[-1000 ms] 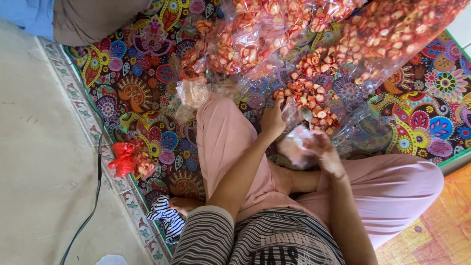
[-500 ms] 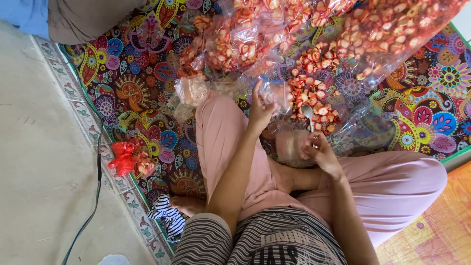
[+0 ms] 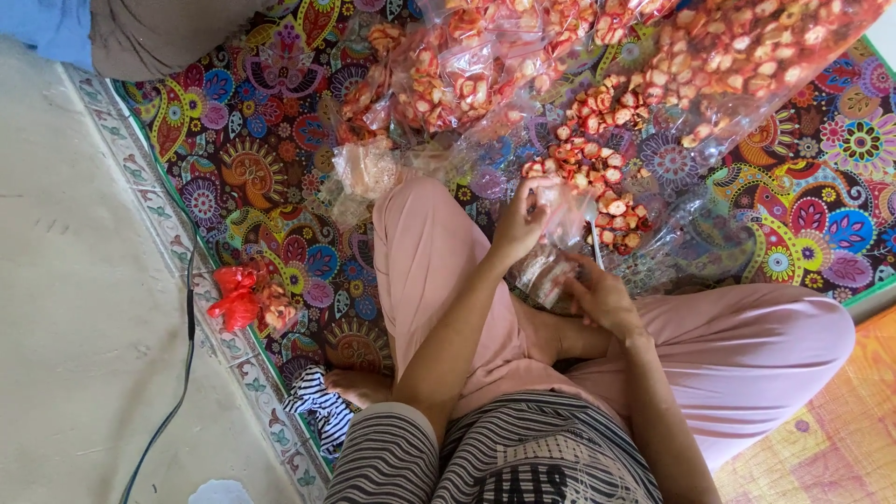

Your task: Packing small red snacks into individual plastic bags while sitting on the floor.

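Over the lap near the patterned mat's (image 3: 233,168) near edge, left hand (image 3: 518,224) pinches a small clear bag (image 3: 565,210) by its top, right hand (image 3: 597,297) pinching its bottom; light, limp, slippery, best gripped at the rim.

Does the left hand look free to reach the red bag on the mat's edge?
Probably not right away: the left hand grips a small clear bag, though nothing blocks the way to the red bag.
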